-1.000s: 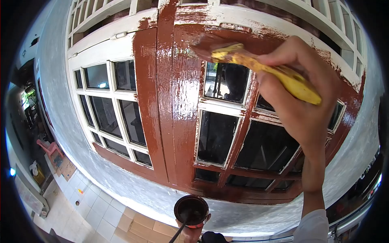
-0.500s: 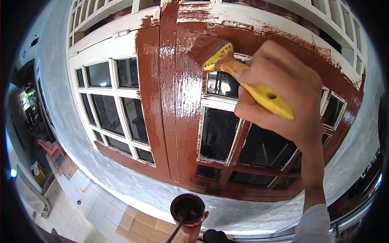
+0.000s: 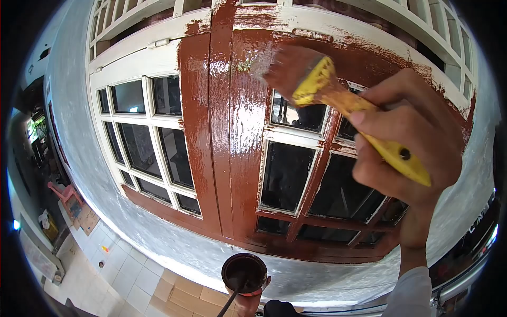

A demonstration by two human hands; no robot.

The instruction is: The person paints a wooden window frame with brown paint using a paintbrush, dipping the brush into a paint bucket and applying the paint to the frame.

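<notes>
My right hand (image 3: 409, 134) is closed round the yellow handle of a paintbrush (image 3: 343, 98). Its bristles, coated in reddish brown, overlap the upper part of the window frame (image 3: 245, 153) just above a small glass pane. Fresh brown paint shines wet on the middle posts, while the narrow bars round the panes still show white. Low in the view, my left hand (image 3: 247, 304) holds up a paint can (image 3: 244, 270) from beneath. Dark paint and a thin stick (image 3: 228, 304) show in the can's open top.
The left shutter (image 3: 138, 61) is mostly white, with brown along its right and bottom edges. White slatted vents (image 3: 417, 21) run above. A grey wall (image 3: 74, 121) surrounds the window. Flattened cardboard (image 3: 182, 293) covers floor tiles below, and a red plastic chair (image 3: 66, 193) stands far left.
My right hand has moved right and slightly down with the paintbrush, its bristles shifting right along the frame. My left hand and the can stay almost where they were.
</notes>
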